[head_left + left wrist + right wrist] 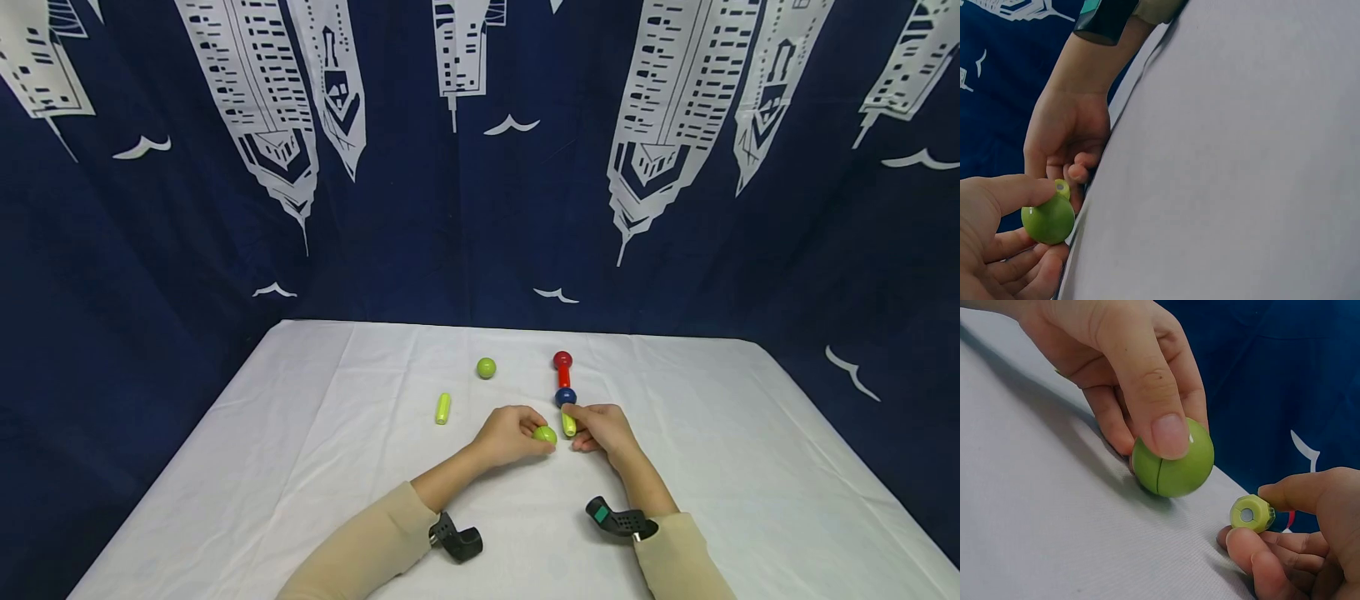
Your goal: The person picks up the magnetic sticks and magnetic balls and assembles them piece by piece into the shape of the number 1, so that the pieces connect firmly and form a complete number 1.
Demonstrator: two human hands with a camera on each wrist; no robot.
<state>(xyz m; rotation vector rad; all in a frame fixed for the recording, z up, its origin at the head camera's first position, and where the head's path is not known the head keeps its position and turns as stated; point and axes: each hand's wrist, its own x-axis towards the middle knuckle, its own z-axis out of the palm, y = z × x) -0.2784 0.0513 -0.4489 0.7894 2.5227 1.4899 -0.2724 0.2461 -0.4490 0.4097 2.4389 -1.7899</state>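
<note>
Near the middle of the white surface [337, 500], my left hand [513, 435] pinches a green ball [545, 435] between thumb and fingers, while my right hand [606, 429] pinches a yellow-green rod [569, 425] by its sides. The ball sits just beside the rod's near end, apart from it, and that end shows a grey disc [1246, 515] facing the ball. At the rod's far end comes a blue ball [566, 397], then a red rod [564, 377] and a red ball [562, 360] in line; my fingertips partly hide where rod and blue ball meet. To bring these together well, I judge that the right hand should simply steady the rod, low and in line with the row, so the far pieces don't swing. The left thumb should stay clear of the contact side, and the ball should approach squarely on the disc, gently, since a sideways nudge could skew the row. A spare green ball [486, 367] and a spare rod [442, 408] lie well clear, farther left.
</note>
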